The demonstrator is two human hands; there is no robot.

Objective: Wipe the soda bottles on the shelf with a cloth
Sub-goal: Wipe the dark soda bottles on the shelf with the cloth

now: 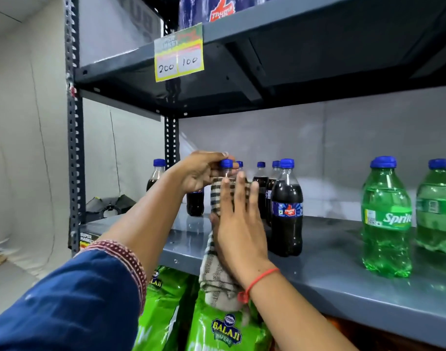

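Note:
Several dark cola bottles with blue caps stand on the grey shelf point(343, 264). My left hand point(201, 171) grips the neck of one cola bottle point(226, 165) just under its cap. My right hand point(238, 219) presses a checked cloth point(216, 279) flat against that bottle's body, fingers spread. The cloth's lower end hangs over the shelf's front edge. Another cola bottle point(287, 211) stands right beside my right hand. Two green Sprite bottles point(386, 219) point(437, 206) stand farther right.
An upper shelf with a yellow price tag point(178, 54) hangs close overhead. Green Balaji wafer packs point(224, 330) sit below the shelf. A perforated steel upright point(73, 127) marks the left end, with a white wall beyond.

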